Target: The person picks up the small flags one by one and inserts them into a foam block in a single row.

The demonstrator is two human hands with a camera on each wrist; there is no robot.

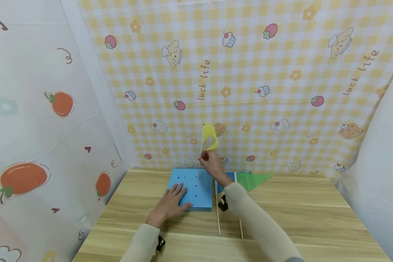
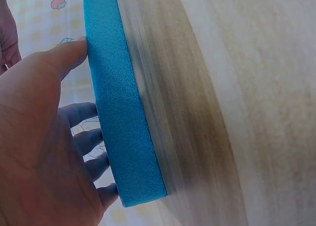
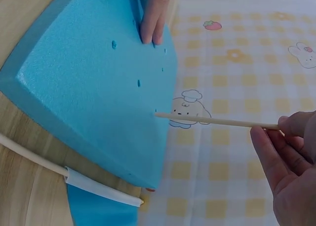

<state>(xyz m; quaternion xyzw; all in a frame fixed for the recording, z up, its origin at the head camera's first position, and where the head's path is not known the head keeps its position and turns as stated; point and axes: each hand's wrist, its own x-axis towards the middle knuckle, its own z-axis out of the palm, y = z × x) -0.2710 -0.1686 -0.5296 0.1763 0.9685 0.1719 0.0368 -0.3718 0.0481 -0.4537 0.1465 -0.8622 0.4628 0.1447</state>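
Note:
My right hand (image 1: 213, 164) pinches the thin wooden stick of a yellow flag (image 1: 210, 135) between thumb and fingers. The flag stands nearly upright over the back right part of a blue foam block (image 1: 203, 198) with several small holes. In the right wrist view the stick (image 3: 222, 122) points its lower tip at a hole near the block's far edge; whether the tip has entered cannot be told. My left hand (image 1: 171, 203) rests on the block's front left part with fingers spread. In the left wrist view its thumb and fingertips touch the block's top edge (image 2: 123, 112).
Right of the block, a blue flag (image 1: 220, 187) and a green flag (image 1: 253, 181) lie on the wooden table (image 1: 298, 225), sticks toward the front. My right forearm passes over them. A checkered cloth (image 1: 245, 72) hangs behind the table, and a white printed cloth (image 1: 52, 145) at the left.

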